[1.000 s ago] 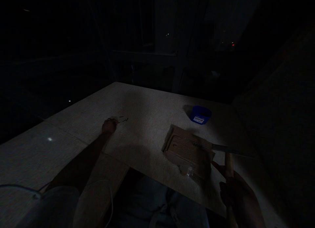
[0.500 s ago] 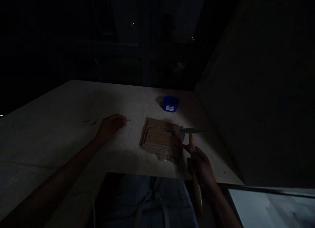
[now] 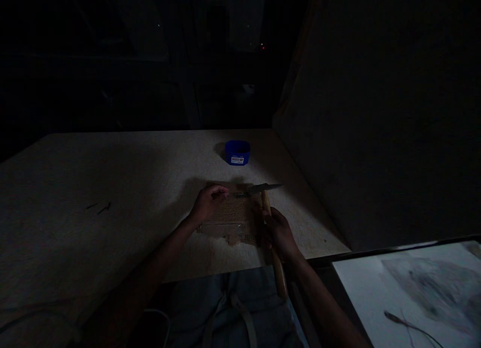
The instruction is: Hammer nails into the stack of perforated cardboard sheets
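Observation:
My right hand (image 3: 280,233) is closed around the wooden handle of a hammer (image 3: 279,273); its metal head is raised near the far right part of a brown, cardboard-like slab (image 3: 235,212). My left hand (image 3: 208,203) reaches over the slab's left part, thumb and fingertips pinched on a thin nail, which hardly shows in the dim light. Just right of those fingertips, a short row of small dark nails (image 3: 239,195) stands along the slab's far side. Clear tape (image 3: 235,236) shines at its near edge. Several loose nails (image 3: 101,208) lie on the table to the left.
A blue open tub (image 3: 237,155) with a white label stands beyond the slab on the pale table (image 3: 150,157). A dark panel (image 3: 368,137) rises along the right side. At lower right are a white surface (image 3: 361,288) and a thin cable (image 3: 409,323).
My left hand has moved right, from bare table to over the slab, carrying the nail. The view has shifted right, while the hammer stays in my right hand over the slab's right side.

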`<state>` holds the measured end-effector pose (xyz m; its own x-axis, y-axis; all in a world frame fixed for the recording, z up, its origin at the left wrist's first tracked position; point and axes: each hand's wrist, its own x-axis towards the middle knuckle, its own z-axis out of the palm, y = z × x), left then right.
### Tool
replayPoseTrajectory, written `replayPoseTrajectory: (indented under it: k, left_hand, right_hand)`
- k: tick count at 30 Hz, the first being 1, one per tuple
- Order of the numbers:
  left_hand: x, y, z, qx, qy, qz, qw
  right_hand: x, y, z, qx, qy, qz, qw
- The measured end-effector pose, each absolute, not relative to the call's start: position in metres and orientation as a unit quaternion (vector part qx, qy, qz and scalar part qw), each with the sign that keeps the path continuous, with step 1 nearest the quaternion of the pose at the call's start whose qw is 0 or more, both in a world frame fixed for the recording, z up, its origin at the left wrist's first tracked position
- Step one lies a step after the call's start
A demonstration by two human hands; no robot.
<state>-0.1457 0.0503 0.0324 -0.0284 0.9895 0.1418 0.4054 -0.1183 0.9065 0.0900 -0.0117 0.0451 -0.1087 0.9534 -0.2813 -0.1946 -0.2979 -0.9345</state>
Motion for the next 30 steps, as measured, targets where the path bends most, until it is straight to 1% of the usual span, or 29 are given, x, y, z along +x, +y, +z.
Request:
replayPoseTrajectory:
  k: [6, 14, 30]
  left_hand:
    - [-0.139, 0.060, 0.019, 0.666, 0.538, 0.391, 0.339]
    - [-0.140, 0.063, 0.004, 0.673, 0.537, 0.385, 0.333]
    - [-0.134, 0.068, 0.003, 0.640, 0.538, 0.396, 0.378]
  right_hand:
    - [0.083, -0.002, 0.032, -0.503, -0.372, 0.633, 0.457]
    - [0.080, -0.001, 0.025, -0.522, -0.368, 0.620, 0.456]
    - [0.079, 0.001, 0.026, -0.531, -0.386, 0.604, 0.451]
